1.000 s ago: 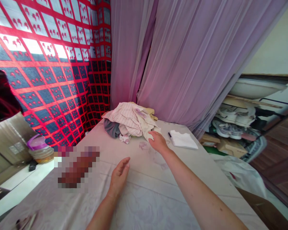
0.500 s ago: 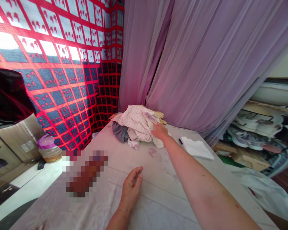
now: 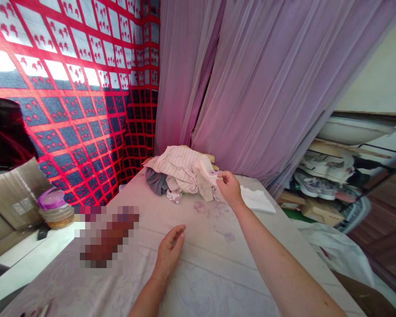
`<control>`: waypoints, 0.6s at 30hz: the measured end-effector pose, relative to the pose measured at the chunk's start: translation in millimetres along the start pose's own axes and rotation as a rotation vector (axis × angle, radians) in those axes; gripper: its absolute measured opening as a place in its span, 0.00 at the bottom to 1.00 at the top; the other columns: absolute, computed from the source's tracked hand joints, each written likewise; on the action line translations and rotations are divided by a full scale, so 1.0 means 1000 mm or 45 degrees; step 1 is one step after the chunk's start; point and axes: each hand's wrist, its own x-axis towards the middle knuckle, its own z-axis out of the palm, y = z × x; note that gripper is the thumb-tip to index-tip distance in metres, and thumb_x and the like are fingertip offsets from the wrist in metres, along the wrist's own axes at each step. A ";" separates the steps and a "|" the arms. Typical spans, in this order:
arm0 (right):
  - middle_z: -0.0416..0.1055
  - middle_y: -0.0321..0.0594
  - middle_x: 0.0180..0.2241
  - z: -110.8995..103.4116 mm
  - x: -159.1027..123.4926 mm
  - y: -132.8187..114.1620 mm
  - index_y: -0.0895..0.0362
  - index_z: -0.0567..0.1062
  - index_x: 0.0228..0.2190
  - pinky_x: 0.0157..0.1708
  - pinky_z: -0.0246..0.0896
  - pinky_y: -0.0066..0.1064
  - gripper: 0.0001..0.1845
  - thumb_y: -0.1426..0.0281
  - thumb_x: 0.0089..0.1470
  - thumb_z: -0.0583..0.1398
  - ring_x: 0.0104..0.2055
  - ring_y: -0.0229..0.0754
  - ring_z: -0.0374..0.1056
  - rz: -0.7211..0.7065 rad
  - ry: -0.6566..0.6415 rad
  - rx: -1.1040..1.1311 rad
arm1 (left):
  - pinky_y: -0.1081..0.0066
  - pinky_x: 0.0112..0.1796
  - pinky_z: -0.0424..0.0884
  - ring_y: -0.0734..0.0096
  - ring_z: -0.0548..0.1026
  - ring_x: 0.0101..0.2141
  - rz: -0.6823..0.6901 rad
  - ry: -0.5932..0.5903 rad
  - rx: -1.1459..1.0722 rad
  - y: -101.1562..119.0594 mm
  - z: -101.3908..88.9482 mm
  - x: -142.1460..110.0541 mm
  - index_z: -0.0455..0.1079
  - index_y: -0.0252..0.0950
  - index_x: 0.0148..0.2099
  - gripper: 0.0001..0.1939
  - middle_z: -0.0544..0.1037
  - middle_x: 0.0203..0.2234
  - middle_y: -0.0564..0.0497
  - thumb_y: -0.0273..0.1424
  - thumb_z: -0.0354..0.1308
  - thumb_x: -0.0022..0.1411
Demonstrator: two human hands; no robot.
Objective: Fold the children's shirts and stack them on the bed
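Note:
A heap of crumpled clothes (image 3: 176,163) lies at the far end of the cloth-covered surface (image 3: 204,264), with a pale striped garment on top and a dark grey one at its left. My right hand (image 3: 230,190) pinches the edge of a white piece of clothing (image 3: 206,166) with a purple mark, stretched from the heap's right side. Nearer to me, my left hand (image 3: 170,249) is over the surface, fingers loosely curved and thumb apart, holding nothing.
A folded white cloth (image 3: 258,200) lies right of my right hand. Shoes (image 3: 317,187) and cardboard boxes (image 3: 321,212) fill a rack at the right. At the left stands a purple-lidded tub (image 3: 56,209). A pixelated patch hides something reddish-brown. Purple curtains (image 3: 267,88) hang behind.
My right hand has drawn back from the heap toward the right, pulling the white clothing's edge with it. The view has shifted slightly right. My left hand keeps about the same pose.

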 end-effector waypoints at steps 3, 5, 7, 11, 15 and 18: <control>0.67 0.33 0.24 -0.022 -0.047 0.000 0.56 0.71 0.28 0.29 0.56 0.26 0.09 0.72 0.41 0.53 0.25 0.36 0.60 -0.206 -0.089 0.060 | 0.61 0.51 0.67 0.64 0.74 0.46 0.014 -0.003 0.027 0.000 0.000 0.001 0.72 0.36 0.46 0.20 0.78 0.44 0.47 0.43 0.51 0.59; 0.69 0.34 0.27 -0.031 -0.083 0.001 0.55 0.71 0.28 0.30 0.56 0.26 0.10 0.75 0.42 0.52 0.27 0.37 0.61 -0.304 -0.167 0.063 | 0.61 0.51 0.68 0.64 0.75 0.46 0.023 -0.010 0.053 0.002 -0.001 0.001 0.72 0.36 0.46 0.21 0.78 0.44 0.47 0.44 0.51 0.58; 0.69 0.36 0.29 -0.035 -0.121 0.002 0.54 0.70 0.28 0.32 0.57 0.26 0.10 0.77 0.45 0.51 0.29 0.37 0.63 -0.355 -0.265 0.061 | 0.61 0.51 0.68 0.64 0.75 0.46 0.041 -0.023 0.081 0.005 0.000 0.000 0.71 0.36 0.47 0.21 0.78 0.44 0.47 0.44 0.52 0.58; 0.70 0.35 0.28 -0.028 -0.186 0.000 0.54 0.71 0.29 0.33 0.58 0.24 0.12 0.79 0.46 0.51 0.31 0.36 0.66 -0.353 -0.459 0.128 | 0.63 0.50 0.68 0.64 0.74 0.47 0.101 -0.088 0.144 0.011 0.001 -0.005 0.71 0.36 0.47 0.21 0.78 0.44 0.47 0.45 0.51 0.58; 0.71 0.32 0.26 -0.022 -0.215 -0.009 0.53 0.71 0.29 0.31 0.57 0.23 0.11 0.78 0.47 0.52 0.28 0.34 0.66 -0.296 -0.599 0.220 | 0.66 0.48 0.69 0.65 0.75 0.44 0.150 -0.251 0.215 0.015 0.001 -0.010 0.70 0.36 0.48 0.21 0.78 0.42 0.47 0.44 0.50 0.60; 0.71 0.32 0.25 -0.030 -0.206 -0.006 0.53 0.72 0.30 0.29 0.57 0.22 0.09 0.74 0.52 0.52 0.27 0.34 0.67 -0.214 -0.594 0.221 | 0.66 0.46 0.69 0.64 0.75 0.43 0.185 -0.292 0.363 0.020 0.002 -0.013 0.70 0.37 0.48 0.20 0.78 0.42 0.47 0.42 0.53 0.59</control>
